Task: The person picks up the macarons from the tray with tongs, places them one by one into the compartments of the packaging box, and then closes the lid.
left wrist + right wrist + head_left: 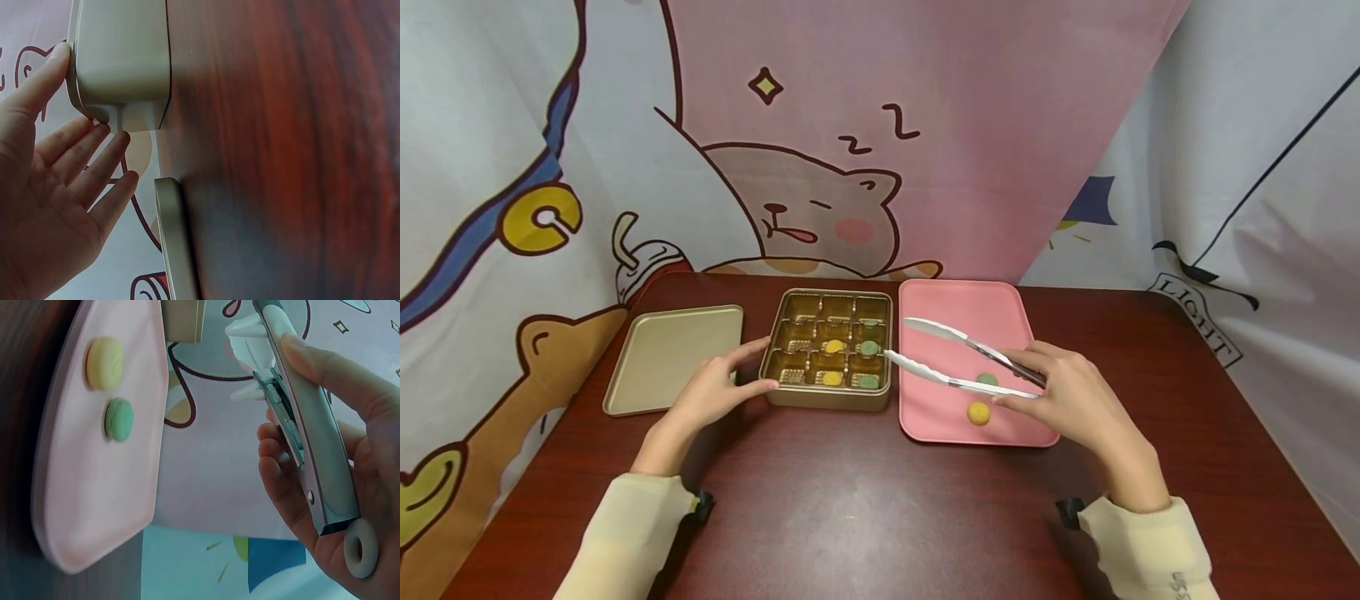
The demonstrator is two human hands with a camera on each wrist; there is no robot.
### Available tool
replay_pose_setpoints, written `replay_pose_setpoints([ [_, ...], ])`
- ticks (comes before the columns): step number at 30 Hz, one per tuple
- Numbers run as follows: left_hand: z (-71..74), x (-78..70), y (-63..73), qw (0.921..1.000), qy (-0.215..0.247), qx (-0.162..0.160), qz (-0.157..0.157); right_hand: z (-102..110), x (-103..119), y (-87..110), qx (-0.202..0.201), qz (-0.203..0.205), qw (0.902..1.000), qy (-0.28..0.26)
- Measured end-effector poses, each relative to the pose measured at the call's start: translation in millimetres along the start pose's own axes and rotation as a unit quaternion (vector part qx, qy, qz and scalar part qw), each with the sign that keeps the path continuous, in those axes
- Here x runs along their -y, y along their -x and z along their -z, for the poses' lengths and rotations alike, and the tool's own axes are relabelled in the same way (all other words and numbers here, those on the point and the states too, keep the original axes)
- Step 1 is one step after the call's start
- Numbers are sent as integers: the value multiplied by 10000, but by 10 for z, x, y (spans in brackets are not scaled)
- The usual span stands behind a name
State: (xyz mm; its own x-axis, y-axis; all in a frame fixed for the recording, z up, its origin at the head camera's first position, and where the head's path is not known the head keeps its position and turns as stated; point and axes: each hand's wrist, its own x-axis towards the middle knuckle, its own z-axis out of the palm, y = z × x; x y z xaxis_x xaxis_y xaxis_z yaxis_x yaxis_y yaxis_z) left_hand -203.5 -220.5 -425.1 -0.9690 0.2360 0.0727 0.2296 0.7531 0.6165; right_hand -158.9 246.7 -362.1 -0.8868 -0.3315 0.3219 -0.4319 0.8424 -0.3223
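A gold box (829, 398) with a divided insert holds several yellow and green macarons in its middle and right columns. My left hand (713, 390) rests at the box's front left corner, thumb on the front rim. In the left wrist view its fingers are nearly straight, fingertips at the box side (122, 56). My right hand (1067, 396) grips metal tongs (319, 456) with pale tips. The tong arms are spread with nothing between them, above the pink tray (958, 300). On that tray lie a yellow macaron (105, 363) and a green macaron (119, 419).
A shallow gold lid (673, 354) lies left of the box on the dark red wooden table (842, 508). Behind the table hangs a printed cloth (985, 150), which also runs along both sides. The box and the pink tray stand close side by side.
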Motion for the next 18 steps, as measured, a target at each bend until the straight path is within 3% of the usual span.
replay_pose_setpoints([
  [18,-2,10,-5,10000,50,18,-71,117,-130,279,-267,-34,9992,292],
])
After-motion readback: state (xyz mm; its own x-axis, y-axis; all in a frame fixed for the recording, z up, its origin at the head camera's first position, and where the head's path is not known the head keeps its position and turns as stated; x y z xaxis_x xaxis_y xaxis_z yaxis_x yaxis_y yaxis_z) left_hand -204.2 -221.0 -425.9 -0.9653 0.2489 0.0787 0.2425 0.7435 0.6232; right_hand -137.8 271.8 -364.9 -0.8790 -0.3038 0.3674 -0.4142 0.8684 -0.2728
